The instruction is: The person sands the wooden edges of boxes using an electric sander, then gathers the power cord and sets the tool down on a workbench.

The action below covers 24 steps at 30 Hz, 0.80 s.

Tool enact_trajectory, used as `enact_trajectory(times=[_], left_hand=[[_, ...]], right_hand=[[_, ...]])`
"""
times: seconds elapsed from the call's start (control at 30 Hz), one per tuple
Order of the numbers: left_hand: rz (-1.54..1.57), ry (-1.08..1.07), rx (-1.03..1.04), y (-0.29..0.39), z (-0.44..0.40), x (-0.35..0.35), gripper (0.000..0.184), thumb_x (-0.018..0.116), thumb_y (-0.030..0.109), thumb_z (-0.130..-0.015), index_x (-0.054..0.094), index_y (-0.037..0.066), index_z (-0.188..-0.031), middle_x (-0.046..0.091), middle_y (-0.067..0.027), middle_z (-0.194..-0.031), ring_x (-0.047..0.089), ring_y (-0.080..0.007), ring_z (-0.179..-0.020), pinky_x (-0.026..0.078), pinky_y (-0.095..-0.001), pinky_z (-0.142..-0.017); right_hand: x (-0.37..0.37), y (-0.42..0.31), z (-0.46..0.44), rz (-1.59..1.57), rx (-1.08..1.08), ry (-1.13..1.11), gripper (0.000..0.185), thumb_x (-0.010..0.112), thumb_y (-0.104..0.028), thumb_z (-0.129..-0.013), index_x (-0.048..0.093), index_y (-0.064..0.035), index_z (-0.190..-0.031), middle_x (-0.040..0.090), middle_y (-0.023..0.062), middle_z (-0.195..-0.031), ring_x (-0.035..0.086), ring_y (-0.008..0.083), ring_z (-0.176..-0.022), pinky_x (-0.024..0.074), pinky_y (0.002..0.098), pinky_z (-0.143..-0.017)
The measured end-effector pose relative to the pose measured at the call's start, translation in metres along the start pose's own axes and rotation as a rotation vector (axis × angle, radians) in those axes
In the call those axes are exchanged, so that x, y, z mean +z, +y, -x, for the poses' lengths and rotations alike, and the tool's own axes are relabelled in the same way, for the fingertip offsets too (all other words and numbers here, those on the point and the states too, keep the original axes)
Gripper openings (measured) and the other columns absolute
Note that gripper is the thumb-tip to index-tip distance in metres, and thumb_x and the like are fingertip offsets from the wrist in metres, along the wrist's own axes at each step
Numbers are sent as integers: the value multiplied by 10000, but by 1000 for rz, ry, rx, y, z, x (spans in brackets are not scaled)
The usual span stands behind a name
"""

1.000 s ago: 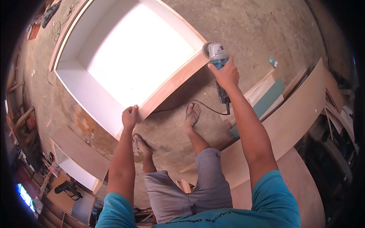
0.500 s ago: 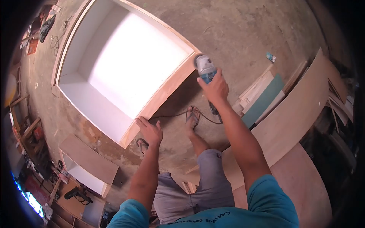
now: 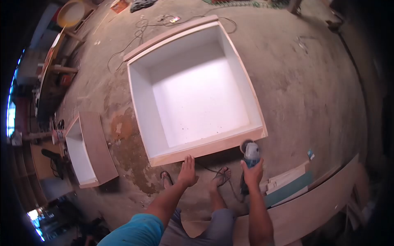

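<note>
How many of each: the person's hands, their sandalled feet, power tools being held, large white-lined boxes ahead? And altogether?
Hands: 2 (left hand, right hand)
Sandalled feet: 2 (left foot, right foot)
Held power tool: 1
Large white-lined box: 1
Total: 6

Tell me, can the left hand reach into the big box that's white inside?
Probably yes: the left hand is at the near edge of the big box, the open side faces up, and nothing seems to block it. The right hand holds the power tool off to one side.
</note>
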<state>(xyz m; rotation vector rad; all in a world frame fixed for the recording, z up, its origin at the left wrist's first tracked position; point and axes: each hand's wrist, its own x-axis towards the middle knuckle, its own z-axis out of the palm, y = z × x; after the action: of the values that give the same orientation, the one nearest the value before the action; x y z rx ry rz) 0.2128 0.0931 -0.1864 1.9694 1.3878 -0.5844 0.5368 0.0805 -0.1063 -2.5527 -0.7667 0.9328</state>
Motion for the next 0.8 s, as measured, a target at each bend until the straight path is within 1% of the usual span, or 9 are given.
enact_trajectory(times=[0.07, 0.17, 0.23, 0.33, 0.43, 0.5, 0.57, 0.63, 0.8], left_hand=[[-22, -121, 70, -1, 19, -1, 1071, 745, 433, -891, 151, -58, -1635, 155, -304, -1704, 136, -417, -1603, 231, -541, -1270], [867, -216, 388, 31, 91, 35, 871, 482, 638, -1049, 332, -39, -1576, 434, -266, -1584, 444, -350, -1459, 319, -401, -1231], [1546, -750, 147, 64, 152, 71, 772, 278, 630, -1113, 494, -19, -1471, 523, -75, -1500, 488, -193, -1347, 396, -367, -1150], [1492, -504, 335, 62, 248, 27, 689, 436, 601, -1089, 609, -8, -1361, 672, -126, -1296, 610, -251, -1230, 452, -389, -1091], [897, -244, 443, -4, 314, -45, 750, 532, 686, -1006, 661, 3, -1287, 719, -199, -1197, 677, -332, -1169, 504, -437, -1026], [626, -179, 428, -86, 334, -68, 519, 698, 518, -909, 738, 55, -1141, 732, -236, -1107, 704, -410, -1049, 532, -533, -894], [154, 233, 345, -187, 338, -48, 410, 703, 418, -876, 762, 73, -1090, 740, -243, -1045, 710, -414, -1016, 524, -529, -896], [378, 81, 54, -266, 369, -135, 307, 664, 280, -869, 776, 111, -1099, 713, -230, -1147, 643, -440, -1130, 473, -519, -998], [387, 873, -525, -399, 393, -263, 218, 673, 230, -963, 729, 48, -1067, 699, -196, -1031, 653, -404, -1009, 528, -510, -858]], right_hand=[[-1, 0, 34, -157, 40, 60, 928, 877, -431, -800, 434, 48, -1459, 625, 302, -1324, 624, 451, -1227, 491, 501, -1036], [-6, -14, 86, -377, 186, 140, 870, 863, -385, -846, 438, 40, -1475, 608, 228, -1351, 607, 357, -1229, 474, 451, -1065], [-14, -31, 116, -608, 209, 158, 747, 839, -327, -889, 480, 15, -1448, 622, 150, -1304, 610, 281, -1180, 484, 420, -1039], [-39, -68, 165, -855, 202, 109, 628, 815, -264, -917, 529, -10, -1415, 630, 105, -1277, 634, 249, -1123, 517, 405, -991], [-57, -97, 207, -987, 75, 92, 582, 807, -291, -927, 564, -15, -1378, 644, 91, -1225, 646, 244, -1087, 534, 404, -961], [-74, -121, 237, -982, 154, 146, 640, 815, -438, -904, 599, -21, -1338, 657, 82, -1141, 669, 239, -997, 565, 410, -888], [-96, -161, 278, -1036, 194, 104, 672, 810, -503, -893, 598, -31, -1322, 667, 96, -1148, 700, 276, -979, 604, 435, -877], [-112, -199, 308, -1150, 185, 120, 632, 807, -490, -903, 621, -27, -1291, 677, 97, -1118, 700, 257, -939, 609, 430, -848], [-144, -249, 333, -1241, 129, 111, 648, 820, -550, -866, 619, -48, -1223, 698, 103, -1096, 718, 252, -889, 617, 421, -824]])
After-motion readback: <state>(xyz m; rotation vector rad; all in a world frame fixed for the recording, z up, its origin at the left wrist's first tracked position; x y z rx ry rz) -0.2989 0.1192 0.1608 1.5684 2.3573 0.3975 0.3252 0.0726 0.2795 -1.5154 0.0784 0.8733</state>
